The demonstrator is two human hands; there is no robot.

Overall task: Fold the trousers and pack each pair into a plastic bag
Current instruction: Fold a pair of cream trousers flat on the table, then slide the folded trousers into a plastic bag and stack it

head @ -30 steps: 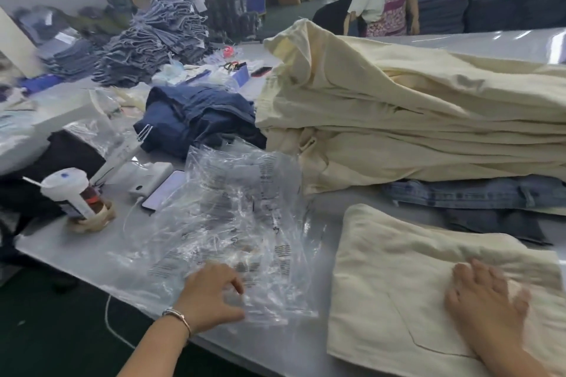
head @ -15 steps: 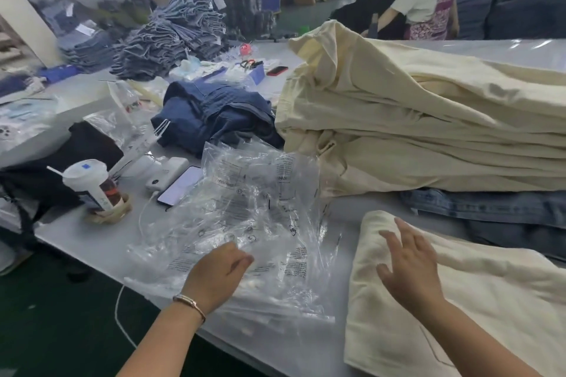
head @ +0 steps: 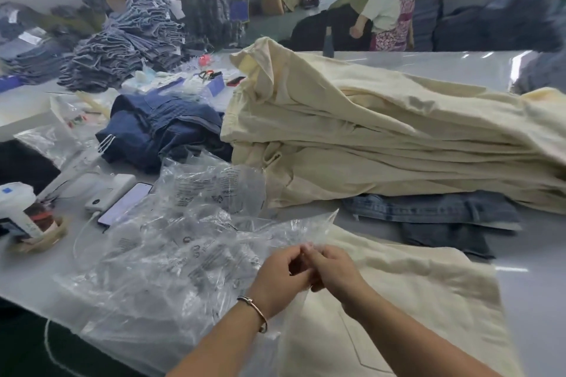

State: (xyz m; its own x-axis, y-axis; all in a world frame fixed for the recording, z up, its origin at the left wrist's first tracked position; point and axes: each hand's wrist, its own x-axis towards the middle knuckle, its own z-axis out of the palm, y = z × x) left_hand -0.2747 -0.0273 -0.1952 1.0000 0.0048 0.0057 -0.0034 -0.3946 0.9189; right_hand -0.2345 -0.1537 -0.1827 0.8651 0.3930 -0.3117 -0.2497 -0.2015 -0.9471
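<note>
From where I'm watching: one folded cream pair of trousers [head: 413, 294] on the tabletop [head: 459, 66] right under the fingers, one loose heap of plastic bags [head: 171, 242] left of them. Both hands meet mid-frame, left hand [head: 277, 280] and right hand [head: 333, 272] fingers curled, pinching one plastic bag [head: 301, 228] edge just beyond them.

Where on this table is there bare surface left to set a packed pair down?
Bare table shows beyond the cream trouser stack, and a strip at the right edge beside the folded cream pair. The left is crowded: loose plastic bags, phone, cup, dark jeans.
</note>
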